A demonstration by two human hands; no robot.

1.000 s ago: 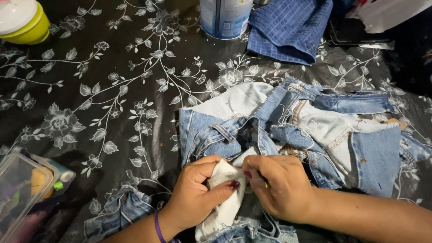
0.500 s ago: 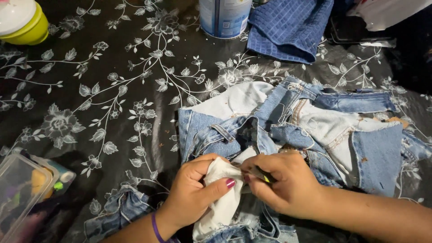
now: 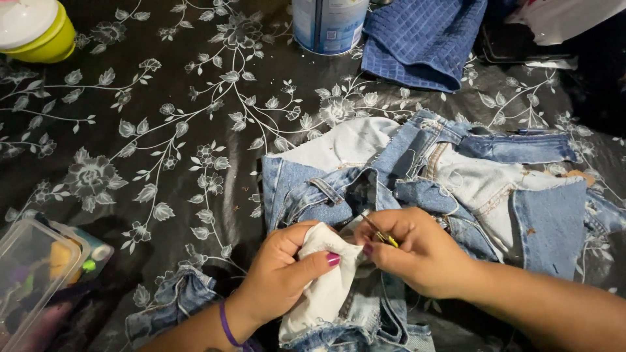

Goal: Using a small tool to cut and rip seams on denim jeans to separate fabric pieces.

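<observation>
Head view showed your left hand pinching the white cotton pocket lining of the cut-up blue denim jeans, while your right hand grasped a small thin yellow-handled tool, probably a seam ripper, against it. The lining looked soft, light and limp, so I judge it handled best held tight near the seam. Room was open on the black flowered tablecloth to the left; a clear plastic box sat at the left edge.
</observation>
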